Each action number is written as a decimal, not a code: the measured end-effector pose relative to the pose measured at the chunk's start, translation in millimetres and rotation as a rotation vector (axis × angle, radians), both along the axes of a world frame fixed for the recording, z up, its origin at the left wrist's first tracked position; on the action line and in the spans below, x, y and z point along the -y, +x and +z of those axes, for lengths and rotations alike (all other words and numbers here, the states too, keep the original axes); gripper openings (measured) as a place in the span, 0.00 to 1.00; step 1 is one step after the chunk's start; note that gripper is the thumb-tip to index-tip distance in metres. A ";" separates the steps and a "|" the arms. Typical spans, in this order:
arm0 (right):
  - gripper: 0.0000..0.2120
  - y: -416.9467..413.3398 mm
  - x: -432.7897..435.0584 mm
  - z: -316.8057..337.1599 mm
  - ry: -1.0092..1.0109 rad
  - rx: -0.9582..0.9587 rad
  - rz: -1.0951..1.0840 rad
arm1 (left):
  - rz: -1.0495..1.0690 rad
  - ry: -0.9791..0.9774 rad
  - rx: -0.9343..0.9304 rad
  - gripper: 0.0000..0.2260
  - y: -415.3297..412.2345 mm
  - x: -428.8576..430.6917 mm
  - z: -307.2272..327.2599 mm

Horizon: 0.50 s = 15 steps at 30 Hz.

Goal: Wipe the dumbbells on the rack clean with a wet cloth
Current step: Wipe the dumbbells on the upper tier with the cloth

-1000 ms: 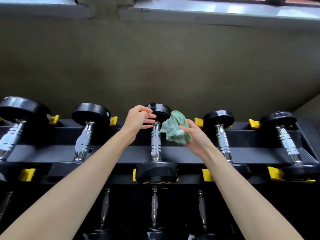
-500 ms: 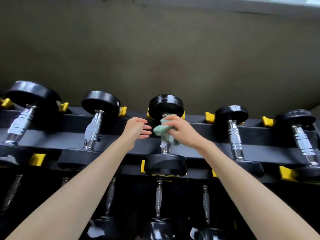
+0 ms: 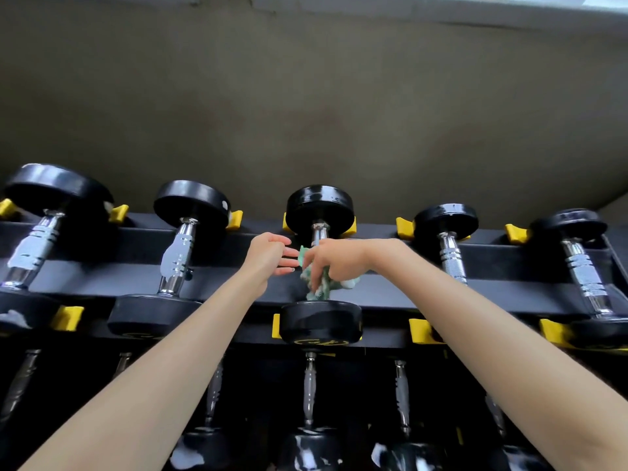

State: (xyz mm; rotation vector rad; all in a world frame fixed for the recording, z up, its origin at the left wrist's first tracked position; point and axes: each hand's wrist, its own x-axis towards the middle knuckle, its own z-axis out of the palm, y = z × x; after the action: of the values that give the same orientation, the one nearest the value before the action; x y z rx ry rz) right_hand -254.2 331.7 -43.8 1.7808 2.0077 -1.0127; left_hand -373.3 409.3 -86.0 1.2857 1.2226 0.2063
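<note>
The black metal rack (image 3: 390,294) with yellow cradle pads runs across the whole lower half of the frame, below a dull grey wall (image 3: 306,96). On its upper tier lie five black-headed dumbbells with chrome handles. A lower tier at the bottom edge shows at least five more, too dark and cut off to count surely.

The task's thing of the moment is the middle dumbbell (image 3: 319,205), third from the left. The right hand (image 3: 339,261) has its fingers curled round a crumpled green cloth (image 3: 321,290), the only cloth in view, and wraps it about that dumbbell's handle just above the nearer head. The left hand (image 3: 265,253) reaches in from the left with fingers loosely straight and holding nothing. Its fingertips are at the cloth's edge; whether they touch cannot be told.

The step in hand looks to be wiping this handle. The next move probably calls for sliding the wrapped cloth along the handle, then over both heads. The two left dumbbells show pale smears and seem not yet wiped.
</note>
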 end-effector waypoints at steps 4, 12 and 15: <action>0.12 22.1 13.1 1.3 -0.005 0.136 -0.008 | 0.008 -0.010 -0.006 0.13 3.3 1.0 4.2; 0.22 66.7 33.9 -1.8 0.098 -0.240 -0.608 | 0.015 -0.002 0.005 0.14 17.3 -0.3 24.1; 0.17 68.2 35.3 3.3 0.129 -0.639 -0.921 | 0.016 0.010 0.010 0.13 19.6 -2.6 31.1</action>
State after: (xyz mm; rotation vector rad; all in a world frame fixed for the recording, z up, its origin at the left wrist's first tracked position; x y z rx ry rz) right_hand -186.0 296.3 -40.5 2.8131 1.4753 -1.9368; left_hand -353.7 412.0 -54.9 1.2830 1.2254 0.2302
